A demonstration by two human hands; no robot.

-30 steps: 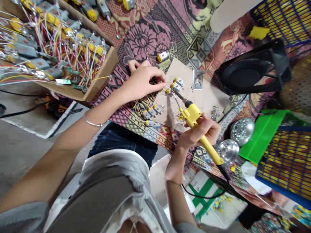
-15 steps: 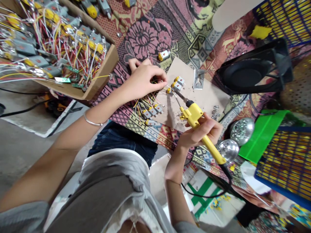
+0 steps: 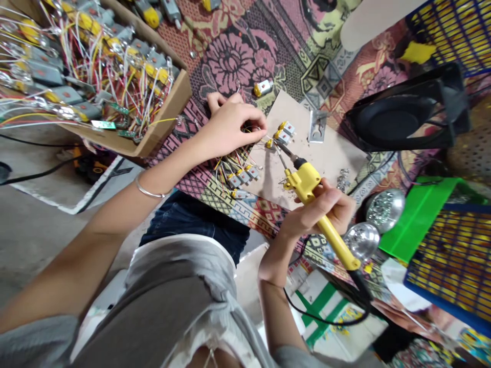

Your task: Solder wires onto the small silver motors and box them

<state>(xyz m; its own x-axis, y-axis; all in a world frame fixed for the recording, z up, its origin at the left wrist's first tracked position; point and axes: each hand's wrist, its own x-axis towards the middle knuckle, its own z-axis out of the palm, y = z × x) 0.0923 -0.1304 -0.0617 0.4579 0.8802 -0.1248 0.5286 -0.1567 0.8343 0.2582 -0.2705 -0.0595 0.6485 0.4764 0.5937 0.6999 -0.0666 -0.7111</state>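
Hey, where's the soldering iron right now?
In the head view, right of centre: the soldering iron is in the right hand, its tip at the small motors by the left hand.

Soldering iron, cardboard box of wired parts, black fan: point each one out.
soldering iron (image 3: 307,182), head view, on its yellow body above the fingers.
cardboard box (image 3: 166,120), head view, on its near side wall.
black fan (image 3: 399,122), head view, on its round centre.

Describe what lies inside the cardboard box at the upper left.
The cardboard box holds tangled red, yellow and white wires joined to grey motors and small green boards. Its bottom is covered.
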